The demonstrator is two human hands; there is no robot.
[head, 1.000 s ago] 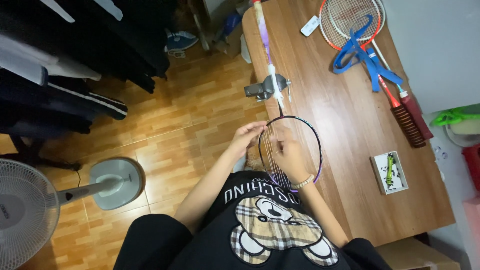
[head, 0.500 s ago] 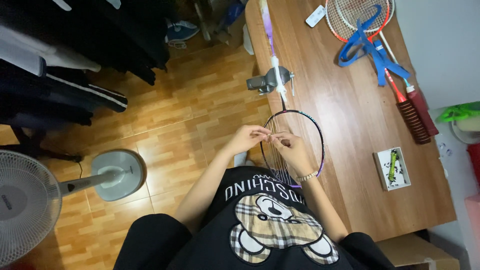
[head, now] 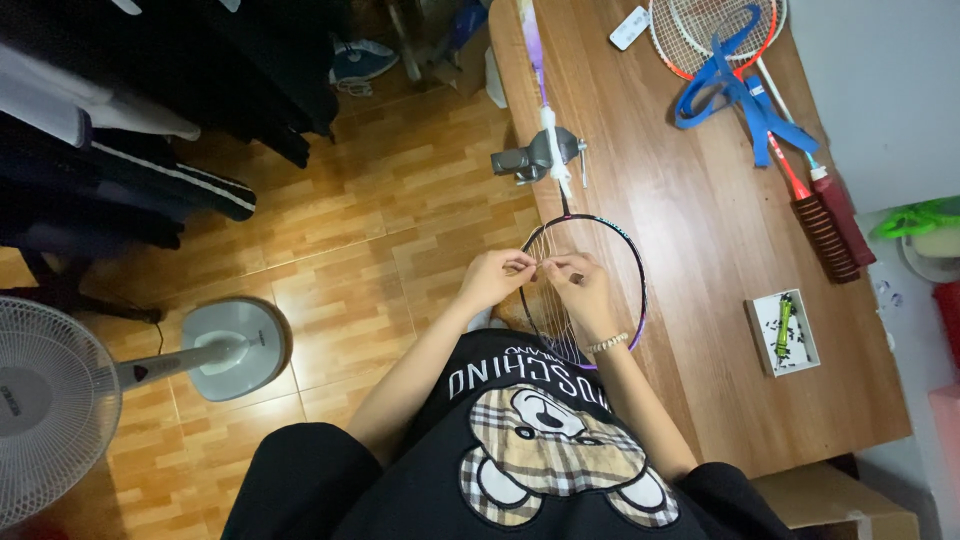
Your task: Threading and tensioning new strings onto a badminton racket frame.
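A badminton racket with a black and purple frame lies over the edge of a wooden table. Its shaft is held in a small grey vise. My left hand and my right hand meet fingertip to fingertip over the left part of the racket's head. Both pinch a thin racket string there. A beaded bracelet sits on my right wrist. My right hand hides part of the strings.
At the table's far end lie two more rackets, a blue strap and a dark ribbed grip. A small white box sits to the right. A standing fan is on the wood floor at left, with hanging clothes behind it.
My right hand has slid left across the strings, and both hands now meet at the racket's left side. The view has shifted slightly.
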